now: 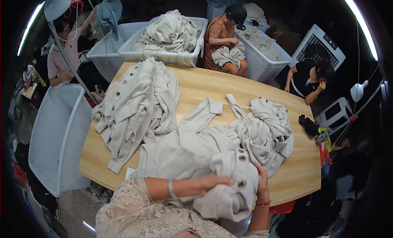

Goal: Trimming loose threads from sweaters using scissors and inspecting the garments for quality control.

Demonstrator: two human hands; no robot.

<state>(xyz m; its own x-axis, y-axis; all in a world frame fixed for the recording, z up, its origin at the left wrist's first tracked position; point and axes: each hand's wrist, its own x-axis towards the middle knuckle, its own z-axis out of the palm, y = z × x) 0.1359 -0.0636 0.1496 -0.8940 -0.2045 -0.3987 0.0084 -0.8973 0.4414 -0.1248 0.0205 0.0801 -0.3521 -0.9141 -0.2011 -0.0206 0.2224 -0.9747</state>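
Note:
A cream knit cardigan with dark round buttons or eyelets is bunched up in front of me at the table's near edge. My left hand presses and grips its folded cloth, fingers partly hidden. My right hand is closed round the far right side of the same bundle, with most fingers behind the cloth. The rest of the cardigan, with a ribbed cuff, spreads flat over the wooden table. Just to the right lies a crumpled cream knit garment.
A tall pile of cream knits occupies the table's left side. White bins stand left and behind; a heaped one touches the far edge. Three people sit or stand around. A black object lies at the right edge.

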